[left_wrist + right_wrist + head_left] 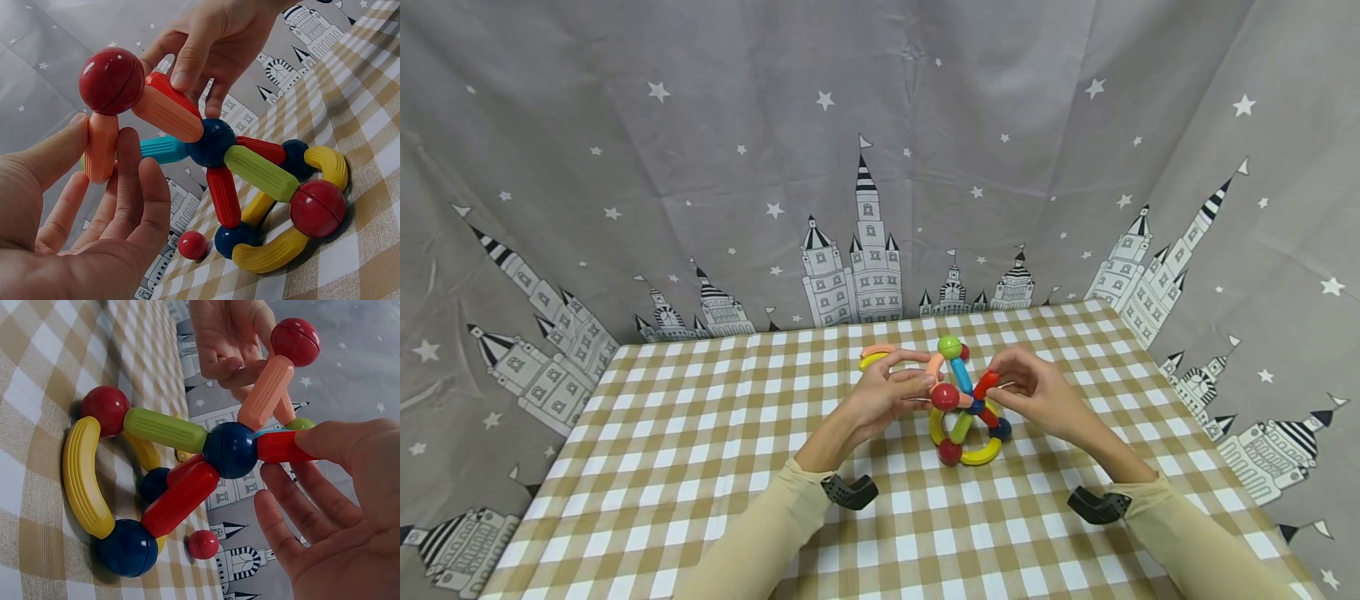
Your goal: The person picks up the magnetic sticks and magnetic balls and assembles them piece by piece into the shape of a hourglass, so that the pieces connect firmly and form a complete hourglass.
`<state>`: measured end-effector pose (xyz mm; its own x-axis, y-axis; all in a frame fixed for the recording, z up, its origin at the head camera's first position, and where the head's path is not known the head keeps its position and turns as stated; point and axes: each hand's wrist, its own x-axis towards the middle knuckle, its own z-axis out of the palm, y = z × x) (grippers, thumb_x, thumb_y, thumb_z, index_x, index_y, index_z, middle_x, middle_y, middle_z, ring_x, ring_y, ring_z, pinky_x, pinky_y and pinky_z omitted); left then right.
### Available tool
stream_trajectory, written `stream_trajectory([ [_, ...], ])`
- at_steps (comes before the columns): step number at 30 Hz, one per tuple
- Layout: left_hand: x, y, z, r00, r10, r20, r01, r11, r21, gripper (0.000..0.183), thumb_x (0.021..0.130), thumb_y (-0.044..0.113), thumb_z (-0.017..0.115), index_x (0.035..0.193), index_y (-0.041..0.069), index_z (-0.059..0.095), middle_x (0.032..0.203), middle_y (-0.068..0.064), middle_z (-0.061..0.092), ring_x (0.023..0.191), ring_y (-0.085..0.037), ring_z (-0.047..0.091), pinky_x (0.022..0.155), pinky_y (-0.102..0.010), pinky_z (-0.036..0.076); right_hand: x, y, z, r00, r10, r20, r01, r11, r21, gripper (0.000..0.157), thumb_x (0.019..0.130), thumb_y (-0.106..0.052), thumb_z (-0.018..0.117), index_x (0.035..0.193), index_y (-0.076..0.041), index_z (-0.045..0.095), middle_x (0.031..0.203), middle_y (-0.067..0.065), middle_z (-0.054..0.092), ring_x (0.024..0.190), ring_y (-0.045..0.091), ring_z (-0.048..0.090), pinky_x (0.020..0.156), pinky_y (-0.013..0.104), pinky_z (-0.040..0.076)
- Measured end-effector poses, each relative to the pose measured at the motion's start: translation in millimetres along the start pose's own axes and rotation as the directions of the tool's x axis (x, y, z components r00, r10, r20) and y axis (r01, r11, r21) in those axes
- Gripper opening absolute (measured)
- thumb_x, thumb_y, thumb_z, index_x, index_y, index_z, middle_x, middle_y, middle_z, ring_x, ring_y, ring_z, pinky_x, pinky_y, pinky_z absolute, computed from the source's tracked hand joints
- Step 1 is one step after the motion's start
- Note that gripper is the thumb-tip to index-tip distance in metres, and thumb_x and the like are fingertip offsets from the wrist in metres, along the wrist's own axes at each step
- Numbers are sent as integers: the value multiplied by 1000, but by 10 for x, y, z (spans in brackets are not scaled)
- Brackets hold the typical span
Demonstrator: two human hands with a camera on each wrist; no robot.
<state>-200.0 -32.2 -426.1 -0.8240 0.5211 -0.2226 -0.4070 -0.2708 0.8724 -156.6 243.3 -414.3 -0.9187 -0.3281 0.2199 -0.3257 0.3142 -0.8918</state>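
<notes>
A magnetic ball-and-rod structure stands on the table, with a dark blue ball (212, 142) at its middle joint. Below, red rods (181, 499) and a light green rod (165, 430) slope to a ring of yellow curved rods (87, 478) and balls. Above, an orange rod leads to a red ball (112, 81), and a light blue rod (960, 375) to a green ball (950, 347). My left hand (883, 396) pinches an orange curved rod (102, 147) below that red ball. From the right, my right hand (1037, 392) pinches a red rod (281, 445) at the middle ball.
Behind the structure lies a loose red ball (192, 245). A yellow curved rod (872, 361) and an orange curved rod (877, 349) lie together beyond my left hand. The checked tablecloth (700, 450) meets a grey castle-print curtain (715, 167) at the back.
</notes>
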Motion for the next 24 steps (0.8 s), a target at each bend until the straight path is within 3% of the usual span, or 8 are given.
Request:
stream_trajectory([
  [15,-3,4,-1,1000,1,-5,-1,1000,10,42,97,4,71,136,8,58,127,-26,66,91,-23,72,108,-60,42,24,-26,35,999,35,-9,-36,999,-40,29,94,-8,76,119,-4,61,112,12,67,102,28,69,82,30,59],
  [24,-6,-6,-5,1000,-1,-15,1,1000,23,42,97,4,71,137,8,58,132,-29,62,90,-23,72,107,-60,43,-37,119,15,999,44,-3,-44,998,-55,38,95,-10,75,129,-5,59,120,14,69,103,29,69,84,31,59],
])
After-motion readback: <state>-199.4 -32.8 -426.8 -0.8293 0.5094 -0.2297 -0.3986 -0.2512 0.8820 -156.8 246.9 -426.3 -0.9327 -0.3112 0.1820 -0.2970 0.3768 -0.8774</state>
